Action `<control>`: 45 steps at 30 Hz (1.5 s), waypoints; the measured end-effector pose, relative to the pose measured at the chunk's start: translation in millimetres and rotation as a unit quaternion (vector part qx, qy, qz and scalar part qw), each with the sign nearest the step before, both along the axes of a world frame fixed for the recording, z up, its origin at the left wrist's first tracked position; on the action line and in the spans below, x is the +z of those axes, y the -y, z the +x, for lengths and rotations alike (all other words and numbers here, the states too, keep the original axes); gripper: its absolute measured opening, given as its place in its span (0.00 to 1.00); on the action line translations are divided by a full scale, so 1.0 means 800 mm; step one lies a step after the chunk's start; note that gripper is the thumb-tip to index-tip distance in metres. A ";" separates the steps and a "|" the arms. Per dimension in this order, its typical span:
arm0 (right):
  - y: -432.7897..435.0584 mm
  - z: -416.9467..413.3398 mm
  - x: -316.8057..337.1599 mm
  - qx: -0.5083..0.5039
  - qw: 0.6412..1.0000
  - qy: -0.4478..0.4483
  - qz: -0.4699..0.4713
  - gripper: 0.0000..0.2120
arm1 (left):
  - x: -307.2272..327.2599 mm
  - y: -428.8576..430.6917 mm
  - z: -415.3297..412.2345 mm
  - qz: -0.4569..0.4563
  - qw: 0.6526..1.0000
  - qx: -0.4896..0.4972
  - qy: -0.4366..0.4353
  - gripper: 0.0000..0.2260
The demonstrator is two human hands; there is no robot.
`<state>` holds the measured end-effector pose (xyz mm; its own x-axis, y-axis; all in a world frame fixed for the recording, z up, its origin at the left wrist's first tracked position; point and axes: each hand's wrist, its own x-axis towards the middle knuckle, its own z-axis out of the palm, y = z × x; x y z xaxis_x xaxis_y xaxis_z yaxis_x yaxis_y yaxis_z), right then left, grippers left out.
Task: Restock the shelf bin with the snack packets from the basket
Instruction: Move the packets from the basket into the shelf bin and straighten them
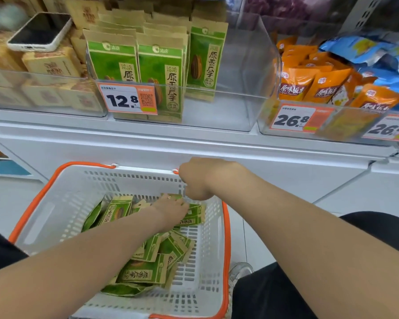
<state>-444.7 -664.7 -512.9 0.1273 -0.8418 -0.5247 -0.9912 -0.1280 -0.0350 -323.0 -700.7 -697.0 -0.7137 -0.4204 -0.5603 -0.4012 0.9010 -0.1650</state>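
shelf point(194, 143): white, carries a row of clear bins.
shelf bin point(240, 77): clear plastic, 12.8 price tag point(127, 100) on its front. Left and middle hold rows of stocked packets point(161, 72) standing upright. The right part is bare down to the bin floor.
basket point(55, 203): white with orange handles, on the floor just below the shelf, in front of the person.
loose packets point(145, 270): same green snack packets, a jumbled heap lying flat across the basket bottom. Too overlapped to count, but there are plenty.
right hand point(198, 178): fingers curled round the basket's far rim by the handle hinge. Looks like it is steadying the basket.
left hand point(171, 209): down in the basket, fingers point(181, 204) lying on a packet against the far wall. Cannot tell if they have pinched it or only touch it.
progress: partway, by my read. The bin is roughly two-thirds full and the basket holds most of a load.
left to do: lift the packets out and stand them in the bare right part until the basket is empty.
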 end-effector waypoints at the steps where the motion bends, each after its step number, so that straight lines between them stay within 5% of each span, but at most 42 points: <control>1: 0.005 -0.001 -0.002 0.006 1.000 0.009 -0.002 0.06 | -0.007 -0.001 -0.004 -0.005 1.000 0.021 0.003 0.33; 6: 0.021 -0.001 -0.009 0.020 1.000 0.021 -0.005 0.14 | -0.027 -0.012 -0.004 -0.019 0.998 0.066 -0.005 0.25; 11: 0.026 0.001 -0.009 0.030 1.000 0.004 0.006 0.15 | -0.021 -0.013 -0.004 0.025 0.996 0.065 -0.056 0.35; 15: 0.028 0.006 -0.004 0.024 0.999 -0.006 0.025 0.15 | -0.022 -0.007 0.002 0.032 0.992 0.076 -0.099 0.38; 18: 0.027 -0.001 0.007 0.020 0.999 -0.030 0.033 0.05 | -0.012 -0.002 0.008 0.063 0.977 0.132 -0.153 0.38; 20: 0.023 -0.008 0.017 0.015 0.998 -0.043 0.032 0.10 | 0.005 0.005 0.011 0.091 0.962 0.177 -0.189 0.35; 23: 0.020 -0.018 0.023 0.017 0.998 -0.056 0.011 0.09 | 0.038 0.015 0.019 0.136 0.916 0.258 -0.276 0.21; 25: 0.017 -0.022 0.027 0.027 0.998 -0.053 0.003 0.07 | 0.063 0.020 0.026 0.183 0.852 0.333 -0.360 0.15; 27: 0.017 -0.031 0.032 0.026 0.999 -0.030 0.013 0.33 | 0.092 0.025 0.031 0.246 0.770 0.397 -0.435 0.15; 29: 0.014 -0.034 0.038 0.019 0.999 0.025 0.008 0.47 | 0.122 0.030 0.032 0.313 0.689 0.438 -0.485 0.15; 32: 0.011 -0.030 0.054 0.036 0.987 0.132 -0.079 0.31 | 0.169 0.031 0.032 0.436 0.602 0.471 -0.475 0.14; 35: 0.006 -0.032 0.087 0.031 0.967 0.179 -0.177 0.08 | 0.204 0.040 0.037 0.448 0.611 0.435 -0.486 0.15; 39: 0.000 -0.046 0.112 -0.055 0.957 0.192 -0.211 0.11 | 0.250 0.047 0.036 0.347 0.653 0.412 -0.533 0.27; 42: 0.000 -0.045 0.125 -0.171 0.886 0.274 -0.333 0.13 | 0.283 0.036 0.029 0.295 0.681 0.317 -0.591 0.24; 45: 0.006 -0.040 0.132 -0.295 0.742 0.427 -0.425 0.22 | 0.301 0.034 0.017 0.214 0.631 0.284 -0.690 0.16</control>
<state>-476.4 -669.3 -407.1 -0.4150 -0.8634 0.2870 -0.5467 -0.0154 -0.8372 -309.7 -727.7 -456.2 -0.4489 -0.8486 0.2798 -0.1747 0.3904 0.9039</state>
